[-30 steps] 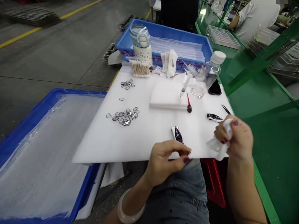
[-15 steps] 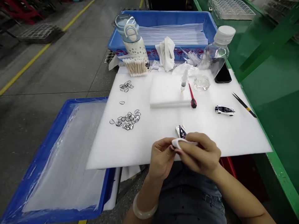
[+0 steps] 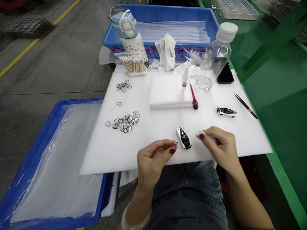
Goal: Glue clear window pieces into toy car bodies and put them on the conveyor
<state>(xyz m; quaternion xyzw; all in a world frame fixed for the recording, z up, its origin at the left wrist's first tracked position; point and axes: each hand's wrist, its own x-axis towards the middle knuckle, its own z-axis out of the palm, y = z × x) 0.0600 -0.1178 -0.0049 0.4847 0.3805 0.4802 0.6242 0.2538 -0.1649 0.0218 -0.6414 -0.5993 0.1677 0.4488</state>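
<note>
My left hand [image 3: 153, 161] hangs over the front of the white foam board [image 3: 153, 159], its fingertips pinching a tiny dark loop [image 3: 174, 145]. My right hand [image 3: 222, 147] holds a folded white wipe [image 3: 203, 135] between its fingers. Between the hands lies a black-and-white toy car [image 3: 184, 138], touched by neither. A second toy car [image 3: 226, 111] sits further right, near black tweezers [image 3: 246, 106]. Several thin black loops lie in a large pile [image 3: 124, 123] and a smaller pile [image 3: 123, 86], with a single loop [image 3: 119, 103] between them.
A white foam block [image 3: 170, 92], syringe [image 3: 184, 76], red-handled tool [image 3: 193, 97], glass dish [image 3: 203, 83], plastic bottle [image 3: 217, 54] and phone [image 3: 225, 75] stand along the board's back. Blue crates sit behind [image 3: 155, 19] and left [image 3: 55, 159]. A green bench [image 3: 275, 127] runs along the right.
My hands have parted, the right moving rightward with the wipe, which no longer covers the left fingertips. The nearer toy car now shows fully. The view has shifted slightly.
</note>
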